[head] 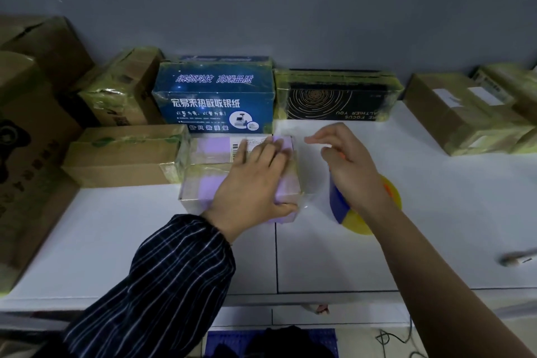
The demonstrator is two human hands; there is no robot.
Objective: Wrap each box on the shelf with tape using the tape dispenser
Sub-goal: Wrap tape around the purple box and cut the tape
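Note:
A small purple box (209, 183) wrapped in clear tape, with a white label on top, sits on the white shelf (436, 212). My left hand (255, 180) presses flat on its top, fingers straight and thumb along the front right edge. Just right of the box stands the tape dispenser (338, 203), blue with a yellow roll and orange parts. My right hand (348, 166) hovers over it with relaxed, extended fingers; the palm hides the dispenser's top. A clear strip of tape (305, 197) hangs off the box's right side.
Taped boxes line the wall: a brown flat box (122, 154), a blue printed box (215, 96), a black box (337, 96), a taped carton (122, 87) and brown parcels (465, 113) on the right. A large carton (26, 154) stands left. A small blurred object (517, 259) lies near the right front edge.

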